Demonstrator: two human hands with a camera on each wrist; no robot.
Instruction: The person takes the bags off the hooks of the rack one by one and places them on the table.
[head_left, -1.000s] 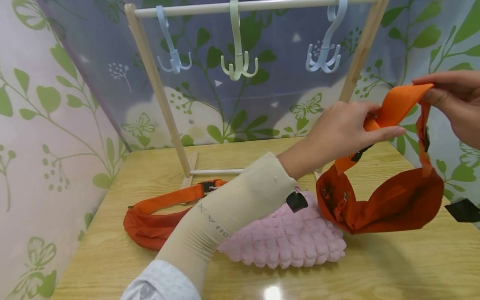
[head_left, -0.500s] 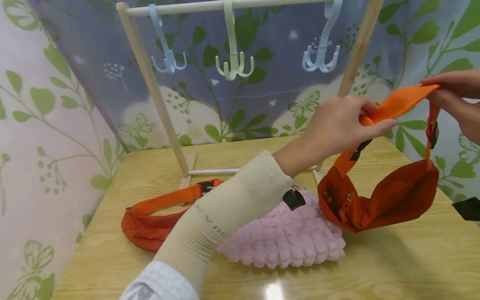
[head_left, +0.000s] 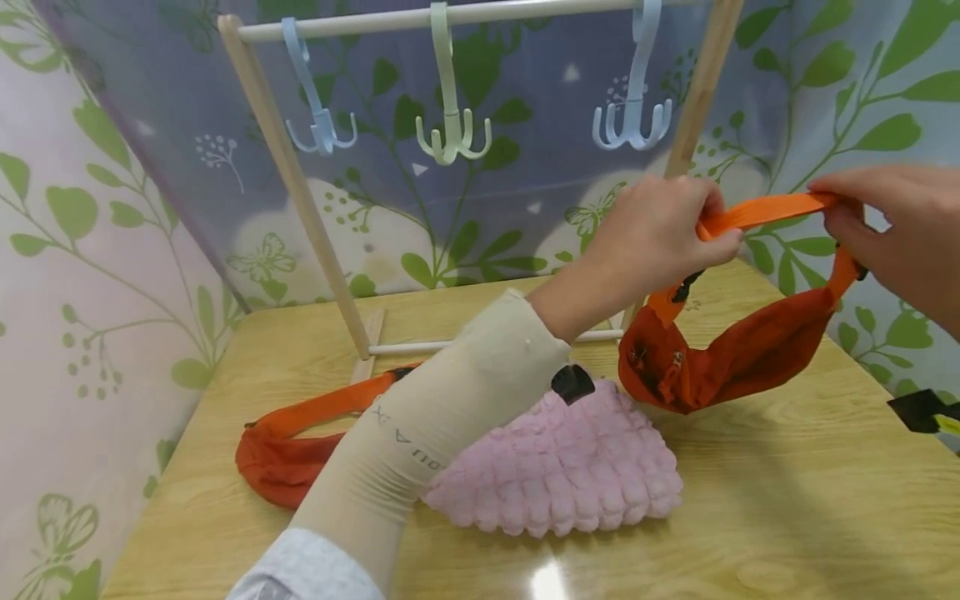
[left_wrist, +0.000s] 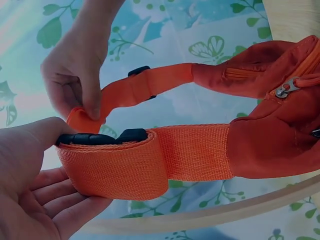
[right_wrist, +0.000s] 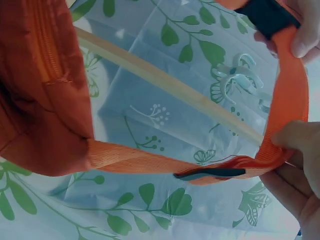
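Observation:
An orange-red waist bag (head_left: 720, 358) hangs over the right side of the table by its bright orange strap (head_left: 780, 208). My left hand (head_left: 660, 225) pinches one end of the strap's top stretch, thumb against fingers. At the other end my right hand (head_left: 900, 229) pinches the same strap. Between them the webbing runs nearly level. In the left wrist view, a black buckle (left_wrist: 110, 137) on the strap lies at my left thumb, and a zipper pull (left_wrist: 286, 89) shows on the bag. A strap adjuster (right_wrist: 215, 173) sits near my right fingers.
A wooden rack with a white bar (head_left: 510, 12) stands behind, bearing a blue hook (head_left: 322, 129), a green hook (head_left: 452, 133) and another blue hook (head_left: 632, 121). A pink puffy bag (head_left: 562, 471) and a second orange waist bag (head_left: 277, 467), partly behind my left arm, lie on the table (head_left: 750, 533).
The strap between my hands has gone from an arch to a nearly straight, level band. The hanging bag has risen a little, and both hands have shifted slightly left in the view.

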